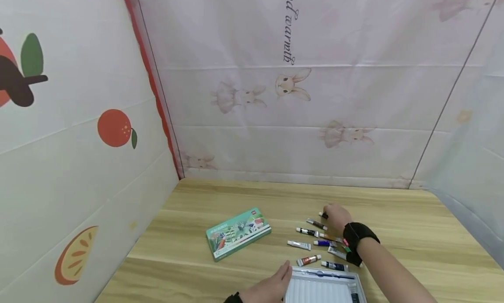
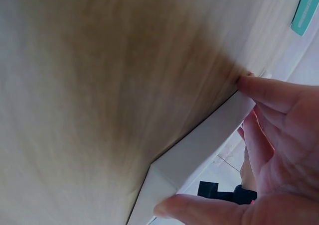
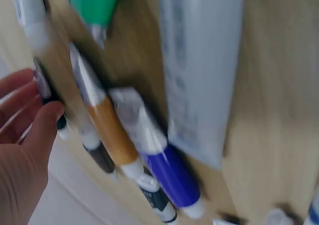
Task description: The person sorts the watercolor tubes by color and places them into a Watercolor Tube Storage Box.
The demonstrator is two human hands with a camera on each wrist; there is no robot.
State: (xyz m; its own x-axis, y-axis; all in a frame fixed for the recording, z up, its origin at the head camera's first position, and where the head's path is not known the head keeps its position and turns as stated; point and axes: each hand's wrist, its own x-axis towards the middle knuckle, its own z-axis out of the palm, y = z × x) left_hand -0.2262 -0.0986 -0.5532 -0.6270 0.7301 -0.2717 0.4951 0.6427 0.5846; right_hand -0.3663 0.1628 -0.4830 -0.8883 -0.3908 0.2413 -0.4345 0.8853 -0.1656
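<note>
My left hand point(image 1: 271, 283) grips the side of a white plastic tray point(image 1: 315, 290), with the thumb point(image 2: 184, 207) on its rim and a fingertip down by the wood. Ridged slots line this tray, where a thin dark-blue paintbrush point(image 1: 323, 274) and one paint tube point(image 1: 354, 293) lie. Reaching to the far side, my right hand point(image 1: 337, 216) pinches a small dark paint tube point(image 3: 49, 93) between thumb and fingers. Beside that hand are an orange-brown tube point(image 3: 112, 130), a purple-blue tube point(image 3: 172, 175) and a large pale tube point(image 3: 202, 70).
A teal paint box point(image 1: 238, 234) lies flat to the left. Several more tubes, such as a red-brown one point(image 1: 309, 260) and a dark-blue one point(image 1: 334, 266), are scattered on the wooden table point(image 1: 169, 255) beyond the tray. Printed cloth walls point(image 1: 252, 149) rise around the table.
</note>
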